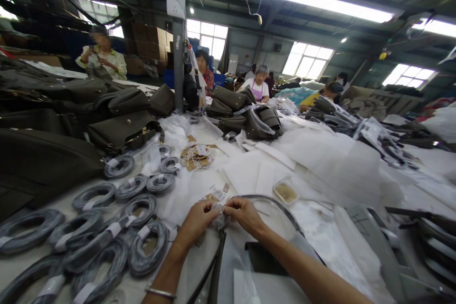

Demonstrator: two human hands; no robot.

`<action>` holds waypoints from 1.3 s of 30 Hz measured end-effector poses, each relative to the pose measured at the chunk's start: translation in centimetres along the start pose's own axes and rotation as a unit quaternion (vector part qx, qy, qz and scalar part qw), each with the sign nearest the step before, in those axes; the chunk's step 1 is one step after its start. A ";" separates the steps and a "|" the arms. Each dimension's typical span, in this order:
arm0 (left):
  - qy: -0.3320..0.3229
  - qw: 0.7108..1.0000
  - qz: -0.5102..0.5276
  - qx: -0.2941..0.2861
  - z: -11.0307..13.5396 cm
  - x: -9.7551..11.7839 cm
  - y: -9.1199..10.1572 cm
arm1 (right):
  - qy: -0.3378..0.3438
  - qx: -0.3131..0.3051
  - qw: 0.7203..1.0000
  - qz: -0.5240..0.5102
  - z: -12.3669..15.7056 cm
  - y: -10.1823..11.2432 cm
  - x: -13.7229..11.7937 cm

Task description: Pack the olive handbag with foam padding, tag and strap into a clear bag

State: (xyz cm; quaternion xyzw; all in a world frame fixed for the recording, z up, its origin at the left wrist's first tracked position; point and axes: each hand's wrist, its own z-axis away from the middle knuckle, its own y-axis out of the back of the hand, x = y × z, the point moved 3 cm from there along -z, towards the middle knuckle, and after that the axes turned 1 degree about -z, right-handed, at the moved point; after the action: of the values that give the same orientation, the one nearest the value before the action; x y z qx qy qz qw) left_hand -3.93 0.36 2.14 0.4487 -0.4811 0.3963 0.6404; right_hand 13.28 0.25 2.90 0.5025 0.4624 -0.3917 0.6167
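Note:
My left hand and my right hand meet above the table, fingers pinched together on a small white tag or paper piece where a dark strap arcs off to the right. Below the hands hangs another dark strap and a clear plastic wrap. A thin bracelet is on my left wrist. What exactly the fingers pinch is too small to name.
Several coiled grey straps with white bands lie at left. Dark handbags pile at left and centre back. White fabric sheets, a heap of tags and a small tray lie ahead. Other people sit at the far side.

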 end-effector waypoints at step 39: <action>0.008 0.941 0.221 -0.256 1.8 1.6 -0.4 | 0.102 -0.049 0.915 0.388 -2.6 2.4 -0.8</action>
State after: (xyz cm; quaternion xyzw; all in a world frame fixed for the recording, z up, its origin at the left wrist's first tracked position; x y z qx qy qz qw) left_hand -3.68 -1.33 3.84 0.1492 -0.6483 0.3949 0.6336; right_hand 14.92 3.25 4.16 0.6488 0.3098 -0.0449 0.6936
